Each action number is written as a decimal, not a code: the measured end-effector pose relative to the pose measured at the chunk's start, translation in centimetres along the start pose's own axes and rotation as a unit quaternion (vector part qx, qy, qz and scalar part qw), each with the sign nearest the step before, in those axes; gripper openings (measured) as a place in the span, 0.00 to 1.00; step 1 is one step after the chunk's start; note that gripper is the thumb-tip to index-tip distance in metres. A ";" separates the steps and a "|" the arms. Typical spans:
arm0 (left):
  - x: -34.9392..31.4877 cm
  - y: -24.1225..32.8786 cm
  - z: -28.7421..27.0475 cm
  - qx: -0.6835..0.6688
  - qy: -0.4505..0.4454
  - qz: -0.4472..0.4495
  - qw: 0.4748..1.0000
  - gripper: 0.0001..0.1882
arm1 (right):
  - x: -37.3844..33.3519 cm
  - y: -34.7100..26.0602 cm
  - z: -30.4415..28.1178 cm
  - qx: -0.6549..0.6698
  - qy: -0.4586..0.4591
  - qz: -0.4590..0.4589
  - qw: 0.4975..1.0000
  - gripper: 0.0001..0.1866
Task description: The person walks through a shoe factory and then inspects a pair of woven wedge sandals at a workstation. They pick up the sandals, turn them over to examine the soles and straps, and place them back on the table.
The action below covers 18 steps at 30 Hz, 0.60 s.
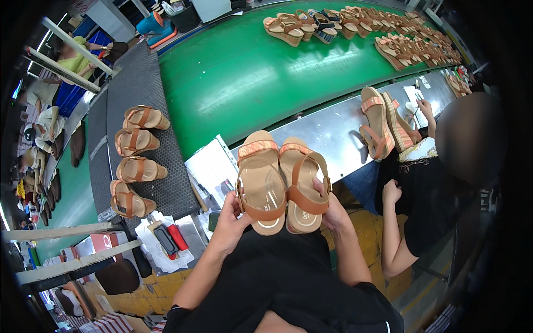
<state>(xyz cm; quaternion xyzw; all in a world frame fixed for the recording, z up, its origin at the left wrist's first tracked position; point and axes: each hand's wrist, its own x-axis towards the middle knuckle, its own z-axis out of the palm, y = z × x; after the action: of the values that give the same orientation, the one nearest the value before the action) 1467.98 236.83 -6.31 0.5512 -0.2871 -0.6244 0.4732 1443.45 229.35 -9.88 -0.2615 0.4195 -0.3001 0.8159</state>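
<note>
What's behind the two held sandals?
Beyond the held sandals: white papers at left, a metal counter, then a green belt. Whatever they cover can't be seen.

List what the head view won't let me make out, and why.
Head view, throughout:
Undersides of the held sandals: turned away.
Part of the left hand: covered by a held sandal.
Part of the right hand: likewise.
Farthest sandals on the green belt: too small to count.

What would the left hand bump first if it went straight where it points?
Likely the left sandal, which the left hand holds; beyond that I can't tell, as depth is unclear.
</note>
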 end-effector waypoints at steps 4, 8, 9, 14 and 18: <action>0.1 -0.2 0.5 -0.061 0.007 -0.057 0.997 0.26 | 0.4 0.8 0.2 0.015 0.001 0.001 1.000 0.40; 0.4 -0.3 0.8 -0.093 0.007 -0.103 0.990 0.25 | 0.7 1.4 -0.2 0.008 0.018 0.019 1.000 0.42; 0.5 -0.5 0.9 -0.097 0.010 -0.111 0.989 0.25 | 0.9 1.6 -0.6 0.000 0.021 0.024 0.999 0.42; 2.0 -2.6 0.5 -0.098 -0.006 -0.118 0.988 0.28 | 2.0 2.5 -1.4 -0.036 0.053 0.016 0.998 0.38; 5.0 -6.4 0.1 -0.112 -0.017 -0.113 0.987 0.34 | 5.0 2.0 -3.3 -0.078 0.096 0.016 0.992 0.31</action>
<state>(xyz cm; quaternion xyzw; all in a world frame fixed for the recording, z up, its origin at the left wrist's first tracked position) 1466.46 234.73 -13.99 0.5130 -0.1594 -0.7111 0.4536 1443.54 226.53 -15.57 -0.2878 0.5222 -0.2771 0.7535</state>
